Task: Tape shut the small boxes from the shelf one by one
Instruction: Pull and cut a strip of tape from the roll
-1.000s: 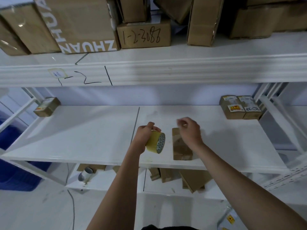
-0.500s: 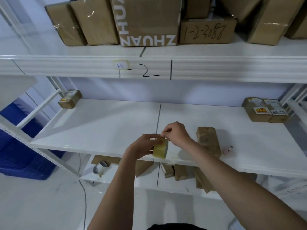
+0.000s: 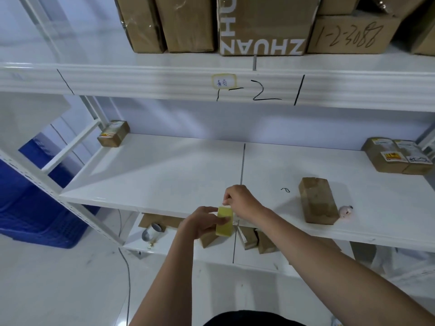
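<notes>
so right hand [image 3: 242,202] left the box [image 3: 317,201] and now pinches the tape end, left hand [image 3: 200,223] gripping the tape roll [image 3: 224,221]; taping next, probably.

on the middle shelf [image 3: 164,175] stand four small boxes: one [image 3: 114,134] at its far left corner, two side by side [image 3: 382,155] [image 3: 410,156] at its far right, one [image 3: 316,200] near its front edge. one tape roll [image 3: 224,221]. two hands [image 3: 201,223] [image 3: 240,201].

White shelf [image 3: 164,175]: upright small box [image 3: 317,201], left box [image 3: 114,134], right boxes [image 3: 397,155].
</notes>
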Motion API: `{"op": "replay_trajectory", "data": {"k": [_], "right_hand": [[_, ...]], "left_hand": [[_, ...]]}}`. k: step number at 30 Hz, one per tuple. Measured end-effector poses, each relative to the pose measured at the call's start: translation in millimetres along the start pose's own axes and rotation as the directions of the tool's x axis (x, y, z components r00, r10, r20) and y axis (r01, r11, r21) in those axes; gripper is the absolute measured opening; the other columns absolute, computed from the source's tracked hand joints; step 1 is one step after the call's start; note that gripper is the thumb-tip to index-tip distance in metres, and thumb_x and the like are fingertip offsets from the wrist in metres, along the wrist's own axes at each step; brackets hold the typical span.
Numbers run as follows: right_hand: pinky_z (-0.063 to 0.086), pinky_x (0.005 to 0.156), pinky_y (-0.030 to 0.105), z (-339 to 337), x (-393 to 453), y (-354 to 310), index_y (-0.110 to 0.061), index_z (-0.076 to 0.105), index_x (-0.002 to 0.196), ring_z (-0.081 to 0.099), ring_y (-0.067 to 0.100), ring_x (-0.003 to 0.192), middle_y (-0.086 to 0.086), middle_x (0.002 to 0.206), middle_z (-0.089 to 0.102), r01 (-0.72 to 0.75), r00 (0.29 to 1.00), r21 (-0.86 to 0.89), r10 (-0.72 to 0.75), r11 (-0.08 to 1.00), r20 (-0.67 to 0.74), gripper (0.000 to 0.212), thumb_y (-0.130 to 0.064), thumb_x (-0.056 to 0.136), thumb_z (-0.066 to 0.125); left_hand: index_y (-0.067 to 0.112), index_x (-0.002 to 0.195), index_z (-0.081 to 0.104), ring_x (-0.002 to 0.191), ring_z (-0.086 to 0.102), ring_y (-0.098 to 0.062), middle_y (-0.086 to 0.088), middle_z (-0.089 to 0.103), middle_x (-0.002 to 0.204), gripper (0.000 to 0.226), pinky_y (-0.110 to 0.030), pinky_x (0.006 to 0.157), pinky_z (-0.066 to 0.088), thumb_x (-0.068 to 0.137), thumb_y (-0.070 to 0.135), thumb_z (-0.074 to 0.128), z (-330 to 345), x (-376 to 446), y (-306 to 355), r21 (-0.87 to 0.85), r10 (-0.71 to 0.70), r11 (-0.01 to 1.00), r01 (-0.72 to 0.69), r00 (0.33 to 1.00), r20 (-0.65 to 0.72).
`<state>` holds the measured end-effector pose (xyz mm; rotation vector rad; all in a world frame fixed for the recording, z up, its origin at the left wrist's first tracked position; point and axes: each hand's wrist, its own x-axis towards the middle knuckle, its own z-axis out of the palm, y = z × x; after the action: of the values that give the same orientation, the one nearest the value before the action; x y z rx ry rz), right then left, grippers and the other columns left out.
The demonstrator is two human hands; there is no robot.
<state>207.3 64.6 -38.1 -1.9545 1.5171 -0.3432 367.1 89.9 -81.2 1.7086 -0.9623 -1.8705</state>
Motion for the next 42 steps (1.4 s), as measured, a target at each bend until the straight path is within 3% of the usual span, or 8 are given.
{"op": "replay_trajectory", "data": {"k": [5,9,11,14,19,23,27,42], "right_hand": [[0.054,0.091,0.035,12,2,-1,0.004,0.071,0.096,0.067,0.025,0.101,0.016,0.107,0.07,-0.004,0.999,-0.066,0.007,0.998,0.037,0.011,-0.001,0.095,0.062],[0.055,0.09,0.035,22,4,-2,0.003,0.071,0.096,0.068,0.024,0.1,0.015,0.105,0.07,-0.009,0.998,-0.091,0.015,0.996,0.065,0.009,-0.002,0.095,0.063],[0.055,0.09,0.035,24,7,1,0.003,0.072,0.094,0.068,0.024,0.099,0.016,0.105,0.071,-0.035,0.998,-0.077,0.04,0.996,0.058,0.01,-0.002,0.095,0.063],[0.055,0.09,0.032,24,15,6,0.003,0.074,0.093,0.069,0.024,0.098,0.015,0.102,0.073,-0.083,0.995,-0.047,0.085,0.995,0.053,0.01,-0.001,0.093,0.065],[0.053,0.083,0.024,28,25,15,0.0,0.076,0.098,0.068,0.024,0.099,0.014,0.105,0.073,-0.136,0.985,-0.051,0.141,0.989,0.101,0.016,0.005,0.091,0.062],[0.054,0.087,0.031,37,33,21,-0.006,0.072,0.107,0.066,0.028,0.102,0.015,0.111,0.068,-0.16,0.981,-0.095,0.169,0.982,0.099,0.025,0.006,0.09,0.058],[0.054,0.085,0.036,45,38,29,-0.015,0.055,0.127,0.064,0.027,0.1,0.013,0.112,0.062,-0.181,0.979,-0.104,0.189,0.978,0.076,0.044,0.009,0.089,0.053],[0.055,0.085,0.036,55,57,29,0.001,0.061,0.104,0.067,0.029,0.1,0.015,0.105,0.066,-0.187,0.974,-0.284,0.215,0.941,0.072,0.022,0.012,0.086,0.057]], "left_hand": [[0.007,0.087,0.066,0.098,0.072,-0.027,-0.02,0.073,0.109,0.021,-0.041,0.092,0.058,0.079,0.012,0.085,1,4,-15,0.047,-0.037,0.998,0.039,0.998,-0.047],[0.002,0.091,0.071,0.099,0.073,-0.03,-0.019,0.074,0.105,0.026,-0.045,0.095,0.057,0.077,0.016,0.087,-2,13,-24,0.081,-0.056,0.995,0.065,0.992,-0.113],[0.008,0.085,0.066,0.085,0.069,-0.027,-0.014,0.068,0.088,0.028,-0.041,0.094,0.057,0.074,0.02,0.089,-2,17,-26,0.128,-0.033,0.991,0.05,0.991,-0.131],[0.011,0.072,0.057,0.065,0.055,-0.02,-0.009,0.055,0.071,0.035,-0.03,0.068,0.057,0.072,0.025,0.09,4,22,-29,0.2,-0.005,0.979,0.046,0.98,-0.198],[-0.007,0.09,0.072,0.044,0.062,-0.01,-0.011,0.066,0.071,0.024,-0.019,0.046,0.049,0.076,0.007,0.085,7,29,-36,0.104,-0.056,0.992,0.078,0.979,-0.198],[0.001,0.081,0.072,0.055,0.068,-0.012,-0.009,0.07,0.072,0.012,-0.022,0.053,0.054,0.078,0.004,0.083,5,34,-40,0.082,-0.053,0.994,0.068,0.984,-0.173],[-0.009,0.1,0.071,0.087,0.075,-0.028,-0.021,0.074,0.096,0.031,-0.037,0.079,0.062,0.076,0.006,0.085,7,43,-42,0.046,-0.068,0.996,0.077,0.984,-0.162],[-0.002,0.097,0.072,0.092,0.075,-0.025,-0.016,0.075,0.098,0.026,-0.037,0.083,0.062,0.077,0.009,0.086,4,59,-44,-0.013,-0.132,0.991,0.132,0.982,-0.135]]}}
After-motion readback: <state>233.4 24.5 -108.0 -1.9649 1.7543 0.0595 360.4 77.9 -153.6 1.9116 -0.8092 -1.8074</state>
